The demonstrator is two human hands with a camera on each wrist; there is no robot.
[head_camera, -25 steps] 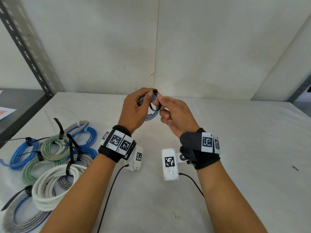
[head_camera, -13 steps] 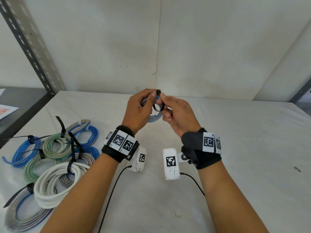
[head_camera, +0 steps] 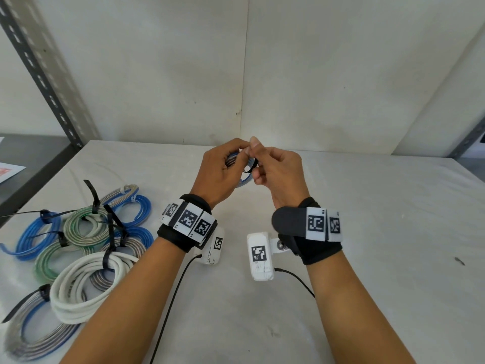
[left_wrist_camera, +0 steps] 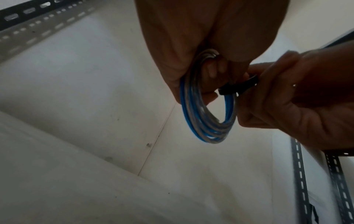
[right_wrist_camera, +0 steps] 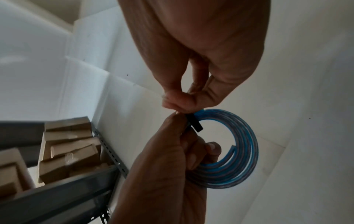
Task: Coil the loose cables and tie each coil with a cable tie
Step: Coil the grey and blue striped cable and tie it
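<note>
I see the left hand gripping the blue-and-clear cable coil, raised above the table, fingers curled through its ring. My right hand pinches the black cable tie looped round the coil, thumb and forefinger closed on it. Left of the raised coil, tied coils lie on the table near its left edge.

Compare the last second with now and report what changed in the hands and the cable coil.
Little changed. The right hand rolled so its thumb now points up over the black cable tie, covering the tie end that stuck up before. The left hand still grips the blue-and-grey coil above the table. The tied coils lie unmoved.
</note>
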